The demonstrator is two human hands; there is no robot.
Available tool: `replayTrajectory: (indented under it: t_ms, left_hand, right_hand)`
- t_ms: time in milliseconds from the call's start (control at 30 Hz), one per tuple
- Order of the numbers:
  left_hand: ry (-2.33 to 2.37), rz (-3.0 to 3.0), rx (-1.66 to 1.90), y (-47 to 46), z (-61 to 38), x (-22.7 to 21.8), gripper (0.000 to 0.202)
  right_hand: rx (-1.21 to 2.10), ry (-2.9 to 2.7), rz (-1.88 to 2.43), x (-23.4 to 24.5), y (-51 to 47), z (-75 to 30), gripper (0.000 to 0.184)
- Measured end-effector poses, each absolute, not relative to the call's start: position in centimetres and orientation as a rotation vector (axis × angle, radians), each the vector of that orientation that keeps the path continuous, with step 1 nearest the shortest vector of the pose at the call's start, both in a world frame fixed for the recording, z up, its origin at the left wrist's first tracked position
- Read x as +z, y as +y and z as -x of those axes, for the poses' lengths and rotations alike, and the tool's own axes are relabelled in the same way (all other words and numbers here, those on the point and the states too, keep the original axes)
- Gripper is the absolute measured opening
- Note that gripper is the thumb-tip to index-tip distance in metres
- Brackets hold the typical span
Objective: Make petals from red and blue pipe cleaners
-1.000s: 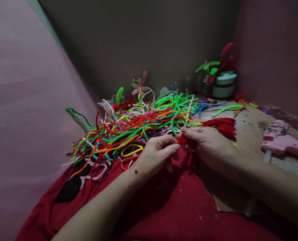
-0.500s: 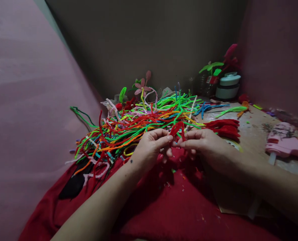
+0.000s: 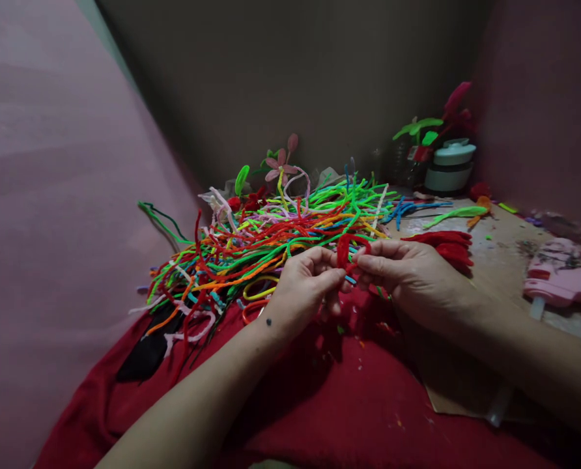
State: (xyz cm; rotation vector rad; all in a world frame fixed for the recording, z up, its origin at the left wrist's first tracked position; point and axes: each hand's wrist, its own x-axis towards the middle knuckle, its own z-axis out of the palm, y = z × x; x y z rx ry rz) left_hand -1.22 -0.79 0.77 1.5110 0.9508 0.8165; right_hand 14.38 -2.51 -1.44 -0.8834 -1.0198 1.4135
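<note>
Both hands meet over the red cloth and pinch one red pipe cleaner bent into a small loop. My left hand grips its left side with curled fingers. My right hand pinches the right side between thumb and forefinger. Just behind the hands lies a big tangled heap of pipe cleaners in green, red, orange, pink and blue.
A bunch of folded red pipe cleaner pieces lies right of my right hand. A pink glue gun rests at the far right on cardboard. A white jar and pipe cleaner flowers stand by the back wall.
The hands have risen slightly from the cloth and the red pipe cleaner, earlier hanging down, now stands bent into a loop between the fingertips.
</note>
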Motion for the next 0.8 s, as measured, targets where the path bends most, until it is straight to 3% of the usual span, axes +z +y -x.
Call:
replayTrajectory:
  t_ms: [200,567,800]
  left_hand:
    - [0.998,-1.534,0.787,-1.4,0.7,0.8,0.008]
    - [1.012,-1.583,0.833,-1.8,0.6,0.4,0.008]
    - [1.024,-1.601,0.841,-1.8,0.6,0.0,0.008]
  right_hand:
    - [1.184,-1.179,1.05,-1.4,-2.8,-14.4,0.019]
    - [0.477,-1.58,1.189,-2.1,-3.4,-14.3,0.01]
    - [0.297,-1.731,1.135,-2.1,-3.6,-14.2,0.012]
